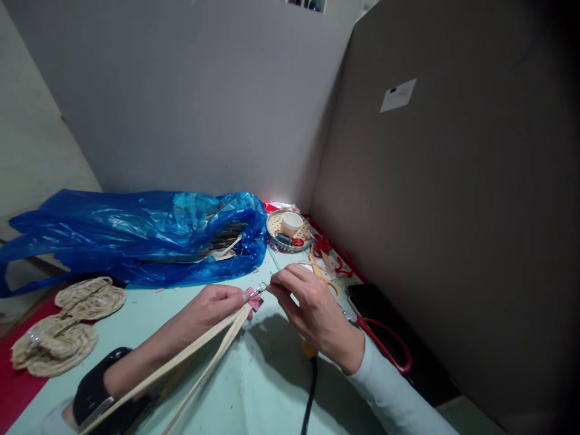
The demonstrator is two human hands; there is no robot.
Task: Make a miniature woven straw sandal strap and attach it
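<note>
My left hand [224, 305] pinches a small pink tab [256, 300] and a silver metal clasp [257, 291]. Long pale flat strips [199, 343] hang from under these fingers and run down toward the lower left, past the wrist with its black band. At the clasp's far end is a thin metal ring [263, 286]. The closed fingertips of my right hand [306, 296] meet at the edge of this ring and seem to pinch it; the exact contact is hidden. Both hands are raised over the pale green tabletop [235, 374].
A blue plastic bag [136, 235] of dark sticks lies behind. Woven pale pieces [57, 344] rest at left on red cloth. A round basket [273, 226] holds a white cup [292, 222]. Yellow-handled scissors [334, 289], red handles [405, 356] and a black cable [312, 393] are at right.
</note>
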